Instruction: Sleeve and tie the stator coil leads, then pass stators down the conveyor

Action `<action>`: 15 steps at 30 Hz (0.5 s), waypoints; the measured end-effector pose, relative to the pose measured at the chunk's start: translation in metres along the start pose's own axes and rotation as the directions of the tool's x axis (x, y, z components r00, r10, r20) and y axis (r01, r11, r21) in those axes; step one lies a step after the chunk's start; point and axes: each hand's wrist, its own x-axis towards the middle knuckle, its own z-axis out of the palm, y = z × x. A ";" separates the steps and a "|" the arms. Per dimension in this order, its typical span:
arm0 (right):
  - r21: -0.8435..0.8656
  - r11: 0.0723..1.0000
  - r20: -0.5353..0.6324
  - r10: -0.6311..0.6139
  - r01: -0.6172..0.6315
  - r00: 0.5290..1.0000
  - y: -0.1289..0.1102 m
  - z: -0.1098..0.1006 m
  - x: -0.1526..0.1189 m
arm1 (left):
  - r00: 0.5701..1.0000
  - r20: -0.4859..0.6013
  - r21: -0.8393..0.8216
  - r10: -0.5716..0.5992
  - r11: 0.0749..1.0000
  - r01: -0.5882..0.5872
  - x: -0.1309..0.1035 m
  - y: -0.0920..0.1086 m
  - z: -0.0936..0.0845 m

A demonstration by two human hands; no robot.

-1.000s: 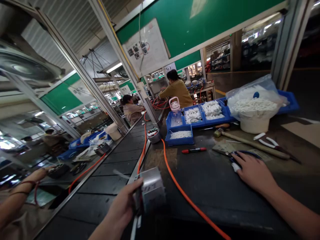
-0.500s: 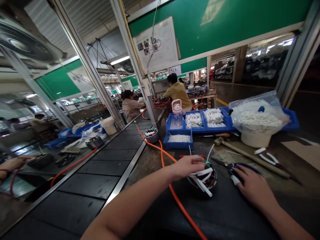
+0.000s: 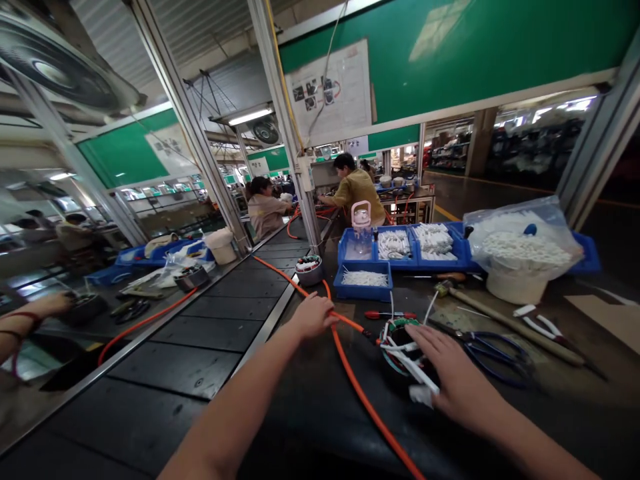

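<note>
- Head view: the coil ring [image 3: 395, 363], taken as the clock's centre, sits on the dark bench [image 3: 320, 420], with white sleeves [image 3: 419, 371] and wires crossing its opening.
- Right hand [image 3: 445, 367]: at 3 o'clock, spread wide over the ring's side, thumb apart from the long fingers; a white cover [image 3: 423, 395] shows at the thumb tip.
- Left hand [image 3: 314, 315]: near 10 o'clock, curled over an orange cord [image 3: 350, 321] whose dark end lies just beside the ring; how firmly it grips, I cannot tell.
- A second orange cord [image 3: 361, 393] passes at 9 o'clock and runs down toward 6.
- Shears [image 3: 495, 353] lie at 3 o'clock beyond the right hand; a hammer [image 3: 520, 327] at 2.
- A red-and-black marker [image 3: 390, 315] lies near 11, a small blue tray [image 3: 364, 292] of white strips past it.
- A tub [image 3: 517, 290] under a clear bag [image 3: 520, 233] stands at 1 to 2, farther off.
- Another ring [image 3: 309, 275] rests near 10, beside the conveyor [image 3: 190, 360].
- Far off, around 9 to 10, a co-worker's hand [image 3: 53, 305] reaches a dark, blurred object.
</note>
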 end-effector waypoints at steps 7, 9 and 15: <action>-0.102 0.993 -0.041 -0.065 0.060 0.997 0.026 0.001 0.009 | 0.971 0.237 -0.329 -0.030 0.938 0.109 -0.111 0.031 -0.018; -0.105 0.994 -0.121 -0.045 0.032 0.992 0.042 0.002 0.011 | 0.878 0.466 -0.728 0.107 0.610 0.312 -0.138 0.053 -0.004; 0.477 0.779 -0.307 0.581 -0.406 0.754 0.052 0.023 -0.017 | 0.866 0.374 -0.882 0.332 -0.161 0.442 -0.143 0.112 0.045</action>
